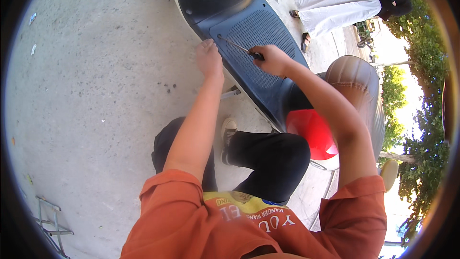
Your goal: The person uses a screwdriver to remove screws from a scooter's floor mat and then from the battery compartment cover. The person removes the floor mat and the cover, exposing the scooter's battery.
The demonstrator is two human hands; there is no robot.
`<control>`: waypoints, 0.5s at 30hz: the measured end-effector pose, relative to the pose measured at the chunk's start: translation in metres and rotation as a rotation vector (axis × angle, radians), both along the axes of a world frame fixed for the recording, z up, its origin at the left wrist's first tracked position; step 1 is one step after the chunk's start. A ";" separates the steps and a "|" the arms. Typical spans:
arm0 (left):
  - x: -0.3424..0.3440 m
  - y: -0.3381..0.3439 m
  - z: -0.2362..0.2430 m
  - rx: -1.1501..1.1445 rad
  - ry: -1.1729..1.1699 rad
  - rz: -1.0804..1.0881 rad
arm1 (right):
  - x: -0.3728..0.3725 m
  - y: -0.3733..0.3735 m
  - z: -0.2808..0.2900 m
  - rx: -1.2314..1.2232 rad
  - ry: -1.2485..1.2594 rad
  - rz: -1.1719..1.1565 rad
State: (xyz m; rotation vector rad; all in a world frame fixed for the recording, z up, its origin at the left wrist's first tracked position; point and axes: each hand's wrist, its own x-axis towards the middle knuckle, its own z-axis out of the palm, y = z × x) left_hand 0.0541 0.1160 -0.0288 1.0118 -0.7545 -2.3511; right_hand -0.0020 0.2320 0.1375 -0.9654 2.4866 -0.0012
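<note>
- Screwdriver (256,56) is pinched by fingers of right hand (271,60), apparently angled for the footboard (266,24) hole (219,36).
- Fingers of left hand (209,59) are curled together beside footboard.

The upper garment is a loose orange T-shirt (215,240) with short sleeves. The left sleeve (170,192) ends in a wide, turned-up cuff. The chest print (254,207) combines a yellow panel, a blue patch and white lettering. The trousers (270,156) are black and full-length. The visible shoe (229,138) has a dark upper, cream toe cap and pale laces. Both forearms (194,124) are bare.
</note>
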 end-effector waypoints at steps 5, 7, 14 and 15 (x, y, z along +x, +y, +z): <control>-0.002 -0.001 0.000 0.001 0.062 -0.016 | 0.014 0.002 -0.009 -0.041 0.033 -0.066; 0.002 -0.008 0.005 0.103 0.087 -0.017 | 0.013 -0.038 0.007 0.212 0.046 -0.006; 0.006 -0.013 0.019 0.343 0.145 0.027 | 0.013 0.015 -0.026 -0.135 -0.072 -0.161; 0.006 -0.013 0.017 0.335 0.147 0.037 | 0.014 0.021 -0.033 -0.170 -0.075 -0.171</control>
